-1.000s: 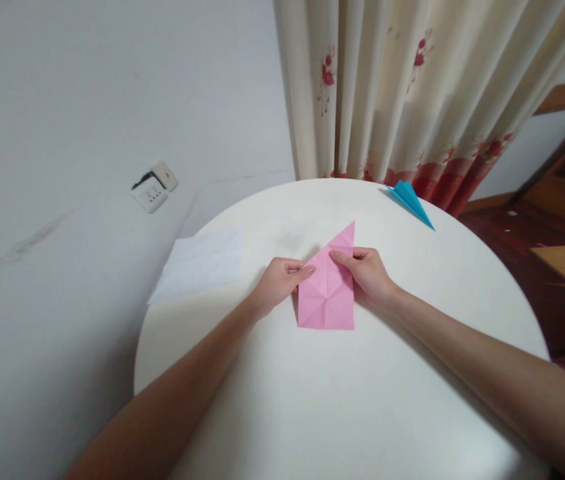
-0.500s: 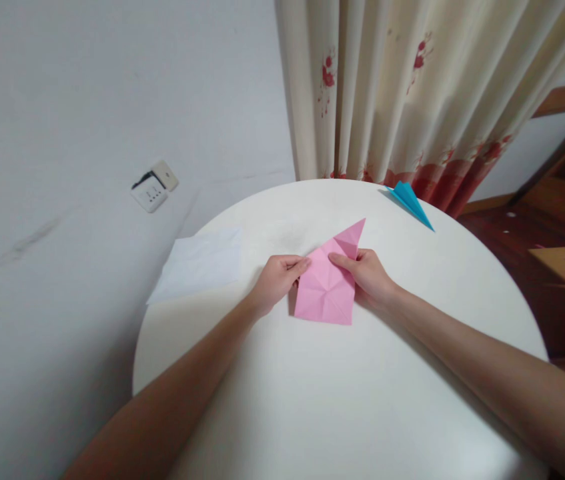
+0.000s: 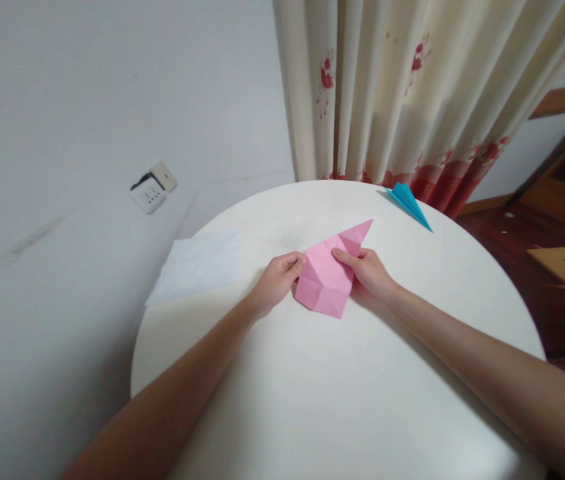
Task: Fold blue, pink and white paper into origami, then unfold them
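A creased sheet of pink paper (image 3: 326,277) is held between my two hands above the table. Its upper right corner sticks out as a pointed flap, and fold lines cross its lower part. My left hand (image 3: 279,280) pinches the left edge between thumb and fingers. On the right side, my right hand (image 3: 369,272) grips the sheet with the thumb flat on top; its fingers are hidden behind the paper.
The round white table (image 3: 282,400) stands against a wall with a socket (image 3: 148,194). White paper (image 3: 197,265) lies at its left edge. A blue paper plane (image 3: 409,205) rests at the far right edge, near a flowered curtain (image 3: 372,100).
The pink paper has tilted, its pointed corner swinging right and its lower edge bending along the creases. My left hand has shifted slightly left and up; both hands keep their hold.
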`<state>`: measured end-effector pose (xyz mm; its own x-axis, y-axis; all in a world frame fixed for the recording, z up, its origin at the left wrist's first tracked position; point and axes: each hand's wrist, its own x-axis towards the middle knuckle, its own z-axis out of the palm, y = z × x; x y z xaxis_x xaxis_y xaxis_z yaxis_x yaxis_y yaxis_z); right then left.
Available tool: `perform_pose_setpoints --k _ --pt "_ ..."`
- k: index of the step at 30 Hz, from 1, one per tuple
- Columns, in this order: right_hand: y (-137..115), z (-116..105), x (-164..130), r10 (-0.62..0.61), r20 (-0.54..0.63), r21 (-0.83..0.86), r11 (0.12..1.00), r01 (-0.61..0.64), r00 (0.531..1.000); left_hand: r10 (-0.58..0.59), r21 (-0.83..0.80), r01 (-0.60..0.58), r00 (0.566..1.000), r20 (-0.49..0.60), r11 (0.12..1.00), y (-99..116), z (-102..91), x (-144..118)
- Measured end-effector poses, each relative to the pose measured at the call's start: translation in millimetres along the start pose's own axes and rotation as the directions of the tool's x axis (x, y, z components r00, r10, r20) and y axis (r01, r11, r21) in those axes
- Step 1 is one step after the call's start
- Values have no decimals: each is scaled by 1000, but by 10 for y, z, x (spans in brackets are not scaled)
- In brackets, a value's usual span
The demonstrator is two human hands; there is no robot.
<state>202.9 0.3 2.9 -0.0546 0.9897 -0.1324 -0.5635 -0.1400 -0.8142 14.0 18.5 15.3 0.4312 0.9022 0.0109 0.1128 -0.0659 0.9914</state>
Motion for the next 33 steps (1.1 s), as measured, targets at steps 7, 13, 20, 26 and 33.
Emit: perform_pose_setpoints --k 7,13,20,26,33 --pt "11 -10 27 -25 -21 59 998 26 999 121 -114 -128 991 -64 985 -97 12 38" --pt "-9 -20 49 -20 -70 85 996 25 997 -10 -218 29 996 86 975 -58 27 -15" --pt "-6 23 -17 -16 -111 21 1000 18 994 7 -305 50 983 183 951 8 82 -62" --pt "25 33 -17 -111 -164 -56 993 103 980 142 -31 -150 974 -175 988 -137 232 -59" --pt "86 -43 58 -311 -220 -201 942 269 925 152 82 -146 986 -73 986 -55 304 -109"
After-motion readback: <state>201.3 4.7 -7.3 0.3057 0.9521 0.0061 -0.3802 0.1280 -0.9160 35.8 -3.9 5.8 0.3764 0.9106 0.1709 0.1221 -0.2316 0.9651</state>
